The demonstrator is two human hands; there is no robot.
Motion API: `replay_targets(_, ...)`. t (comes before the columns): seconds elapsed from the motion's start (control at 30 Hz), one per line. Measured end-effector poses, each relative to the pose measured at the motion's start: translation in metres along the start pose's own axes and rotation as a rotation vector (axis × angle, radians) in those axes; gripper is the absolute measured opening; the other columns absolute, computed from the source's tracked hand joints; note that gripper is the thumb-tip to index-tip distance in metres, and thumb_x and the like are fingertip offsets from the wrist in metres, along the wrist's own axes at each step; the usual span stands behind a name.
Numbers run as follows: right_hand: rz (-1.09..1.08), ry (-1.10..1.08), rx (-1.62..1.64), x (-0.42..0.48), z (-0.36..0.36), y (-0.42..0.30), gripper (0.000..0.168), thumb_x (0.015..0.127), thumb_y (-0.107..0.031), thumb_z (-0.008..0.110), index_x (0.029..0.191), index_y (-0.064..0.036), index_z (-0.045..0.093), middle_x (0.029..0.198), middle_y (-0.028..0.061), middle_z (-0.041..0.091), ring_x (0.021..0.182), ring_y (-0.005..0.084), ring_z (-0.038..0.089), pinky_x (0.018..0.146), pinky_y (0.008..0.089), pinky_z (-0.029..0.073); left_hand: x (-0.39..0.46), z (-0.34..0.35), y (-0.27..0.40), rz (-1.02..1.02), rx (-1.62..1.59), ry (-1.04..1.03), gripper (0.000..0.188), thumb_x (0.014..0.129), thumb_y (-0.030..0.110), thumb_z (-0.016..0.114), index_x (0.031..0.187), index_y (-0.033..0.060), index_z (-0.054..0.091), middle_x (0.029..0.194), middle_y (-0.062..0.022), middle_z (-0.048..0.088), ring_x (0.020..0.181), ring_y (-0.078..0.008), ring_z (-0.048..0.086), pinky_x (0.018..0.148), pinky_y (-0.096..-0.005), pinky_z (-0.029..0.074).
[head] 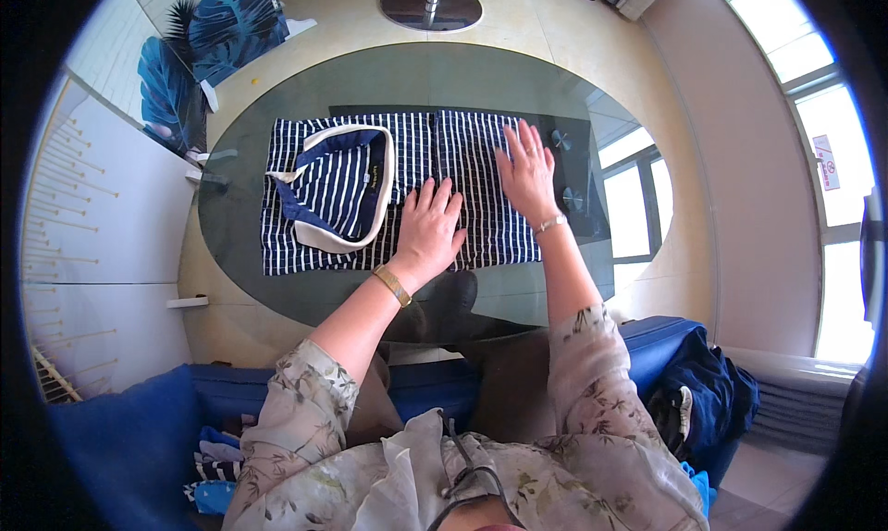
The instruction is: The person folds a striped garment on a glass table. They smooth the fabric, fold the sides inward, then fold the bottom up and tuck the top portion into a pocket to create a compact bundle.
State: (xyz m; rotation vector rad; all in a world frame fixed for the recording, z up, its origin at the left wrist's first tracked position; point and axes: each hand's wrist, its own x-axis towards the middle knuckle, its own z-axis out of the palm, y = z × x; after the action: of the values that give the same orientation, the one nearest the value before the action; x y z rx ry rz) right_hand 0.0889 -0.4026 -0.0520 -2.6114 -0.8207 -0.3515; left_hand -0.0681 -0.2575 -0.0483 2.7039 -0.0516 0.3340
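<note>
A navy shirt with white stripes lies flat on the oval glass table, folded into a rectangle. Its cream-edged collar is at the left end, spread around the neck opening, with a label inside. My left hand rests palm down on the near middle of the shirt, just right of the collar. At the right end my right hand lies over the shirt's edge, fingers pointing away from me. Both hands have their fingers apart and hold nothing.
A blue sofa is beneath me, with folded clothes at my left and a dark blue garment over its right side. Beyond the table stands a round metal base. Leaf-patterned panels are at the far left, windows at right.
</note>
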Motion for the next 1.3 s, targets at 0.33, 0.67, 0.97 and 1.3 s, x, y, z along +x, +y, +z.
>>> replay_targets(0.33,-0.051,-0.004,-0.156,-0.077,-0.036,-0.001,0.051,0.092,-0.032,0.053,0.138,-0.012,0.044,0.149,0.016,0.032,0.14,0.0319,0.027,0.109,0.0517,0.024,-0.001,0.001,-0.003,0.003,0.025,-0.024,0.054,0.08,0.027,0.07,0.125,0.0034,0.053,0.137,-0.016,0.044,0.13,-0.0349,0.037,0.108,-0.0467,0.03)
replay_targets(0.67,-0.176,-0.184,0.043,-0.121,-0.058,0.015,0.051,0.086,-0.027,0.065,0.13,-0.007,0.05,0.144,0.0173,0.037,0.134,0.0347,0.033,0.106,0.0455,0.033,-0.005,-0.01,-0.004,-0.006,0.046,-0.086,0.062,0.078,0.03,0.072,0.13,0.0048,0.049,0.14,-0.0166,0.042,0.132,-0.0357,0.036,0.11,-0.0479,0.028)
replay_targets(0.97,-0.278,0.03,0.098,-0.149,-0.067,0.026,0.03,0.071,0.0,0.069,0.1,-0.005,0.062,0.111,0.0116,0.059,0.097,0.0316,0.059,0.082,0.0395,0.051,-0.017,-0.024,0.021,0.142,0.075,-0.215,0.063,0.064,0.027,0.082,0.116,0.0054,0.056,0.13,-0.0162,0.047,0.124,-0.0373,0.041,0.091,-0.0475,0.041)
replay_targets(1.3,-0.283,0.105,0.133,-0.146,-0.067,0.022,0.028,0.07,0.004,0.067,0.096,-0.005,0.062,0.103,0.0097,0.061,0.089,0.0297,0.06,0.075,0.0376,0.052,-0.016,-0.019,0.019,0.097,0.058,-0.23,0.067,0.074,0.036,0.075,0.13,0.0101,0.051,0.148,-0.0166,0.03,0.139,-0.0404,0.021,0.105,-0.0583,0.029)
